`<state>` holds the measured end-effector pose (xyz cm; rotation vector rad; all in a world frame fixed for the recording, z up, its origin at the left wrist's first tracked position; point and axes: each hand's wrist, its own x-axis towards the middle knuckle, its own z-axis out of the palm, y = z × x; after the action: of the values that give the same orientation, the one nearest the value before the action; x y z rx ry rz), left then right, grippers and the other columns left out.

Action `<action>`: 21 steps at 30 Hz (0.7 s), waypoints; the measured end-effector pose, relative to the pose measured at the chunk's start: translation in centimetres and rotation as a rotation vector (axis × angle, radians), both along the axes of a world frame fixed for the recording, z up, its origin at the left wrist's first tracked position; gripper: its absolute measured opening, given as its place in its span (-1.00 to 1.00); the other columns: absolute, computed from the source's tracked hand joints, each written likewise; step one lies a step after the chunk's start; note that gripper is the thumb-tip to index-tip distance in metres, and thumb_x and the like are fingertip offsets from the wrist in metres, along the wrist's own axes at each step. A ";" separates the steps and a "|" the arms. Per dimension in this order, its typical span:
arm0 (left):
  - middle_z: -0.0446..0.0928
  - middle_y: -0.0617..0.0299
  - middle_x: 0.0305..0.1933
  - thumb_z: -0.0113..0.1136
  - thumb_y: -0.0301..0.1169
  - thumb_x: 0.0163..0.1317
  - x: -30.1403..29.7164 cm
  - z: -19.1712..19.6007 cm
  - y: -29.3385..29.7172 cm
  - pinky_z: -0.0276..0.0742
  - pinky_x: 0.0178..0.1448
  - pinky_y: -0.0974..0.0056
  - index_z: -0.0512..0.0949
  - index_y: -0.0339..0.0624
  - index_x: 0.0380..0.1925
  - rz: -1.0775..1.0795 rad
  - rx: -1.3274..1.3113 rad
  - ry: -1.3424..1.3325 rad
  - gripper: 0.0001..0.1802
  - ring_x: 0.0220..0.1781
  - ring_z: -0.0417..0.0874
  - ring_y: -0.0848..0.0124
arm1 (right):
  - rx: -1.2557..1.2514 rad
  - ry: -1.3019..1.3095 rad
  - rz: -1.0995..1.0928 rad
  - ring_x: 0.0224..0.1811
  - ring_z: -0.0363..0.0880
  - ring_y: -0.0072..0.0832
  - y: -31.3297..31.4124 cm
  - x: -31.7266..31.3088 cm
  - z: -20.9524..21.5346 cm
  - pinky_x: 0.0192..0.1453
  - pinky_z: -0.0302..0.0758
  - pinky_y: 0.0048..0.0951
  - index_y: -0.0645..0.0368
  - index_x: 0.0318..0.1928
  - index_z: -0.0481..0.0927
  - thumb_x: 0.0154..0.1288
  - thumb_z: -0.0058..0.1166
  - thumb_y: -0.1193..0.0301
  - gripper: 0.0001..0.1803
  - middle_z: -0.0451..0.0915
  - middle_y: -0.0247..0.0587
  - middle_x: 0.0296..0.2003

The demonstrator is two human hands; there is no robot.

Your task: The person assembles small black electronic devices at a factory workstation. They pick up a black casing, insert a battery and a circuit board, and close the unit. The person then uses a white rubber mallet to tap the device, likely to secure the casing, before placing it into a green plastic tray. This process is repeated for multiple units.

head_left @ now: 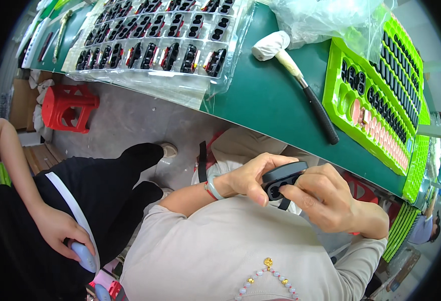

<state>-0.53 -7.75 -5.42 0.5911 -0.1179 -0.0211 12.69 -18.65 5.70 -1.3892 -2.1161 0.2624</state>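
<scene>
Both hands, left hand and right hand, grip a small black housing below the near edge of the green desk, apparently mid-fitting; next, judging by this, seating the part needs firm, aligned fingertip pressure.

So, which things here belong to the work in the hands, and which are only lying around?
In the work:
left hand
right hand
black oval part, held by both
green tray of similar parts
clear tray of black parts

Lying about:
mallet
red stool
plastic bag
</scene>
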 end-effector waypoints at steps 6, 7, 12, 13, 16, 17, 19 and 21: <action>0.51 0.24 -0.22 0.51 0.10 -0.45 -0.6 -0.4 -0.9 0.44 -0.18 0.47 0.43 -0.40 -0.01 0.063 -0.123 0.034 0.01 -0.29 0.53 0.54 | 0.192 -0.083 -0.015 -0.38 0.46 -0.40 0.3 -0.4 1.6 -0.42 0.39 -0.42 0.33 -0.32 0.60 -0.39 0.17 0.53 -0.58 0.40 -0.21 -0.37; 0.51 0.23 -0.23 0.51 0.12 -0.45 -0.6 -0.2 -0.9 0.44 -0.21 0.47 0.42 -0.40 -0.01 0.100 -0.145 0.019 0.03 -0.33 0.52 0.54 | 0.199 -0.057 0.007 -0.39 0.46 -0.41 0.4 -0.4 1.7 -0.43 0.40 -0.42 0.32 -0.33 0.60 -0.40 0.18 0.52 -0.58 0.40 -0.21 -0.37; 0.52 -0.08 -0.09 0.45 0.23 -0.38 -1.3 -1.1 0.0 0.37 -0.36 0.43 0.34 -0.39 0.10 0.198 -0.309 -0.019 0.13 -0.45 0.45 0.47 | 0.235 0.087 -0.027 -0.41 0.42 -0.47 -1.8 0.0 1.7 -0.38 0.33 -0.47 0.24 -0.26 0.65 -0.31 0.22 0.49 -0.59 0.43 -0.27 -0.38; 0.51 -0.09 -0.08 0.44 0.25 -0.37 -1.2 -1.2 0.4 0.36 -0.38 0.44 0.32 -0.38 0.11 0.179 -0.308 -0.032 0.14 -0.46 0.45 0.47 | 0.195 0.085 -0.012 -0.41 0.42 -0.47 -1.8 0.0 1.4 -0.37 0.33 -0.46 0.24 -0.26 0.65 -0.31 0.22 0.49 -0.59 0.43 -0.28 -0.38; 0.44 0.01 -0.15 0.27 0.39 -0.29 -1.3 -1.2 1.8 0.25 -0.50 0.49 0.37 -0.36 0.02 0.172 -0.247 -0.074 0.08 -0.50 0.39 0.53 | 0.104 0.081 0.009 -0.41 0.42 -0.48 -1.8 -0.2 0.5 -0.30 0.34 -0.43 0.24 -0.25 0.65 -0.28 0.24 0.48 -0.60 0.43 -0.32 -0.38; 0.41 0.06 -0.19 0.19 0.44 -0.25 -1.3 -1.2 2.2 0.19 -0.54 0.51 0.40 -0.36 -0.04 0.175 -0.219 -0.090 0.06 -0.52 0.37 0.56 | 0.101 0.078 0.009 -0.41 0.42 -0.48 -1.9 -0.3 0.3 -0.29 0.34 -0.43 0.24 -0.24 0.65 -0.27 0.24 0.49 -0.59 0.43 -0.32 -0.39; 0.51 -0.09 -0.14 0.24 0.45 -0.33 -1.1 -2.2 2.5 0.31 -0.53 0.51 0.34 -0.41 0.07 0.168 -0.328 -0.185 0.18 -0.50 0.42 0.49 | 0.096 0.074 0.010 -0.41 0.42 -0.49 -1.9 -0.4 0.1 -0.27 0.35 -0.42 0.24 -0.24 0.65 -0.27 0.24 0.49 -0.59 0.43 -0.33 -0.39; 0.52 -0.06 -0.22 0.19 0.50 -0.35 -1.0 -1.9 2.3 0.31 -0.55 0.53 0.36 -0.43 0.04 0.232 -0.404 -0.220 0.21 -0.53 0.41 0.51 | 0.067 0.063 0.000 -0.42 0.42 -0.49 -2.0 -0.3 -0.1 -0.25 0.35 -0.41 0.23 -0.23 0.64 -0.25 0.23 0.50 -0.60 0.43 -0.34 -0.40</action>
<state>-1.58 -5.46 -7.28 0.1985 -0.2599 0.2875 12.34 -20.64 5.61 -1.3251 -2.0548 0.2299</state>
